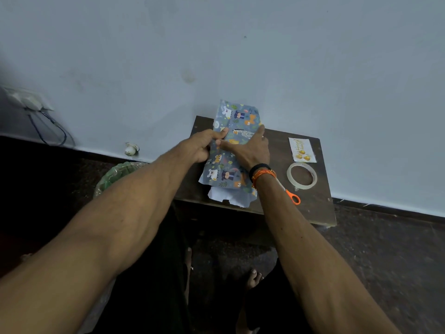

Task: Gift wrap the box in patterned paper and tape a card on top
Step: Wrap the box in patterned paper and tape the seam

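Grey-blue patterned paper (237,116) with cartoon animals covers the box on a small dark wooden table (313,208); the box itself is hidden under it. White underside of the paper sticks out at the near end. My left hand (204,145) pinches the paper's left edge at mid-length. My right hand (248,148) lies flat on top, fingers spread, pressing the paper down. A white card (302,149) with gold ornaments lies at the table's right rear. A roll of clear tape (301,175) rests just in front of the card.
Orange-handled scissors (292,195) lie on the table beside my right wrist. A green bin (115,175) lined with plastic stands on the floor left of the table. The table backs against a pale blue wall. My bare feet are on the dark floor below.
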`<state>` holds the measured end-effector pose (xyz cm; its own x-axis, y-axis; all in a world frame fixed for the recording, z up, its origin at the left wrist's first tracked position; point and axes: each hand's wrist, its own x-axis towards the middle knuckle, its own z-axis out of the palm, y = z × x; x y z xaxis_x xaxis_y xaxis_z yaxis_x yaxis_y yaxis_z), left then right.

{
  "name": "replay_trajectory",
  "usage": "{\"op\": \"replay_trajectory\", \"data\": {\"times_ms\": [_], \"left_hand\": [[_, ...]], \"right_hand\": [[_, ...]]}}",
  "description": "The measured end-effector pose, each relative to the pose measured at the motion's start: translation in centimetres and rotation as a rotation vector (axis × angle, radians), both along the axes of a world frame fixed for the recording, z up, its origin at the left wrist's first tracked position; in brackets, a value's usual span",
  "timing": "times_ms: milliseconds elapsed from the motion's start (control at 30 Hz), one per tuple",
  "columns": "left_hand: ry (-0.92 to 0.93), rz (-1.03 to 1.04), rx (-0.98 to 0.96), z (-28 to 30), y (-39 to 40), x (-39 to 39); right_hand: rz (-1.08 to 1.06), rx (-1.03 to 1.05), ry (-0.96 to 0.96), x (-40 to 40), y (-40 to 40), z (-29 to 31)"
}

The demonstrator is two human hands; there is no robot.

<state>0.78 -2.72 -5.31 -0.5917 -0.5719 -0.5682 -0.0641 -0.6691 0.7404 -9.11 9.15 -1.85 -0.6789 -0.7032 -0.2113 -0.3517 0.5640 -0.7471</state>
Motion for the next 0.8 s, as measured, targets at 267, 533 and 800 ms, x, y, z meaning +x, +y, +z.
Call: {"op": "replay_trajectory", "data": {"times_ms": [267, 533, 800], "left_hand": [[-0.066, -0.019, -0.063, 1.3, 0.5, -0.2], [-0.224, -0.017, -0.421, 3.4, -0.3, -0.8], [-0.393, 0.006, -1.024, 5.0, -1.3, -2.2]], "right_hand": [[-0.059, 0.034, -0.036, 0.4, -0.1, 0.5], [-0.196, -0.082, -0.305, 1.4, 0.7, 1.1], [-0.124, 0.039, -0.145, 3.0, 1.2, 1.5]]}}
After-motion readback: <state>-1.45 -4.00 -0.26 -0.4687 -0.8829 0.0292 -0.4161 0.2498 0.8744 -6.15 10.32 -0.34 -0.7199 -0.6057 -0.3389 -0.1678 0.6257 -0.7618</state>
